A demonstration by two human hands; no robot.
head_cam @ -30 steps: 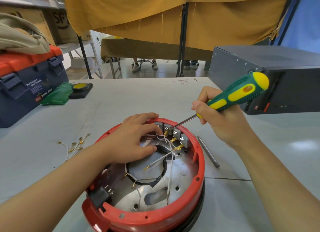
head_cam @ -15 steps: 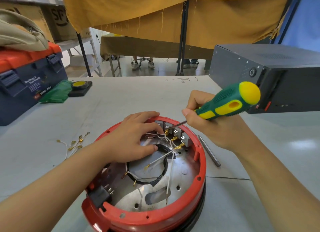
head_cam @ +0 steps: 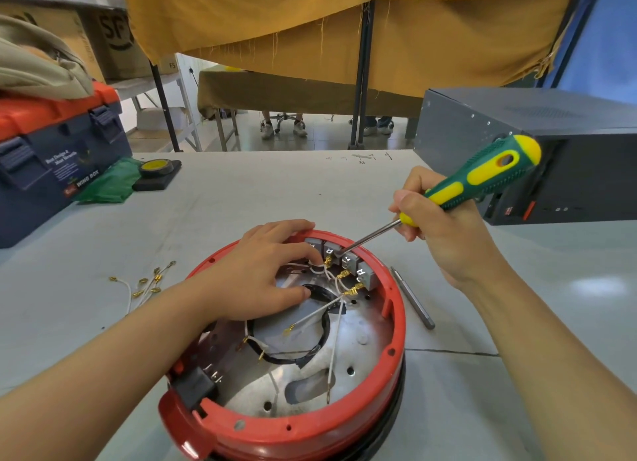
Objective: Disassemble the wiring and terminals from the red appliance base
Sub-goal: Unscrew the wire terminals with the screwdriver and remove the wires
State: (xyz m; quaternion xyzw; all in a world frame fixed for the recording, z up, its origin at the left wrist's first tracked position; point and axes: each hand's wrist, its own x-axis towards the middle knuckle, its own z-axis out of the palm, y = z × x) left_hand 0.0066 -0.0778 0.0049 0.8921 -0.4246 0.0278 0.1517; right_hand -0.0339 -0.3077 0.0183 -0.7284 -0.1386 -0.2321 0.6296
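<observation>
Plainly, the red base (head_cam: pixel 344 422) on the counter (head_cam: pixel 241 198) looks rigid and steady, while its thin white wires (head_cam: pixel 320 310) look limp and easily torn, best taken by their brass terminals (head_cam: pixel 353 291). The left hand (head_cam: pixel 262 274) lies spread over the base, fingertips at a wire. The right hand (head_cam: pixel 437 233) grips a screwdriver (head_cam: pixel 475 181), tip at the gray terminal blocks (head_cam: pixel 348 259).
</observation>
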